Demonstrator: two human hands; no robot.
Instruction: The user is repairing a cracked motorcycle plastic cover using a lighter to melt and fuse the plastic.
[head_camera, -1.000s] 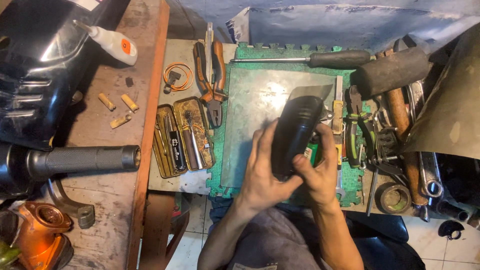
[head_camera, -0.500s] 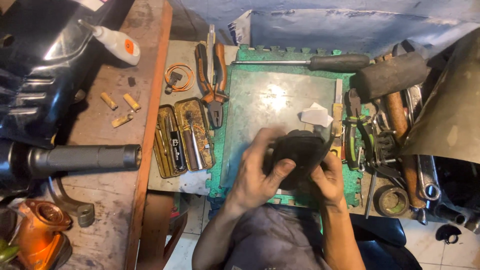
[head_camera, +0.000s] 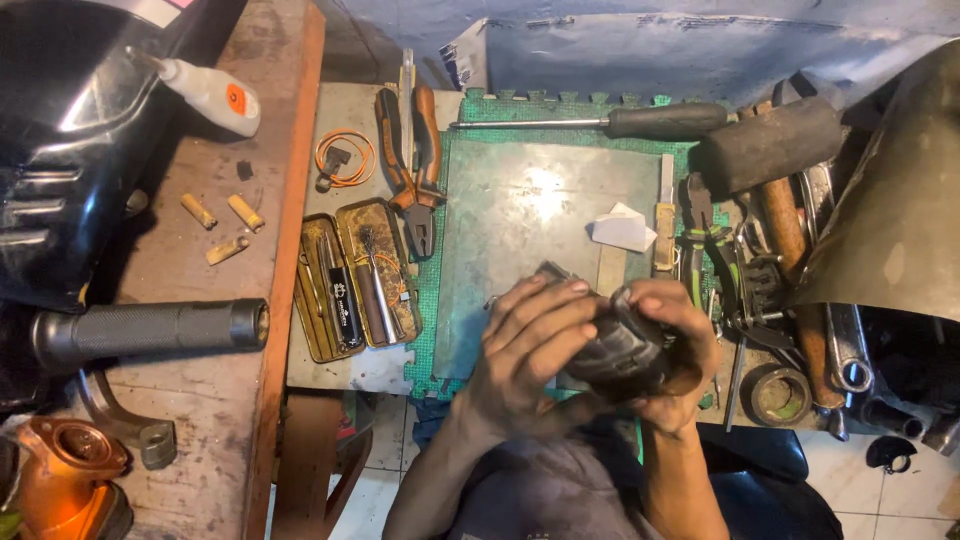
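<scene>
Both my hands hold a dark, grimy cylindrical part (head_camera: 625, 350) close to my body, over the near edge of the metal plate (head_camera: 530, 215). My left hand (head_camera: 530, 350) wraps over its left end with the fingers spread across the top. My right hand (head_camera: 680, 350) cups its right end from below and behind. Most of the part is hidden by my fingers. A small folded white paper (head_camera: 622, 230) lies on the plate's right side.
A green foam mat (head_camera: 560, 105) lies under the plate. Orange-handled pliers (head_camera: 415, 170), an open tin of small tools (head_camera: 355, 280), a long screwdriver (head_camera: 610, 122), a mallet (head_camera: 770, 150) and several wrenches (head_camera: 750, 280) surround it. A black grip tube (head_camera: 150, 330) and a white glue bottle (head_camera: 210, 95) lie left.
The dark part stood upright over the plate a second ago; I have tipped it over and drawn it down toward my body. The white paper has come into view.
</scene>
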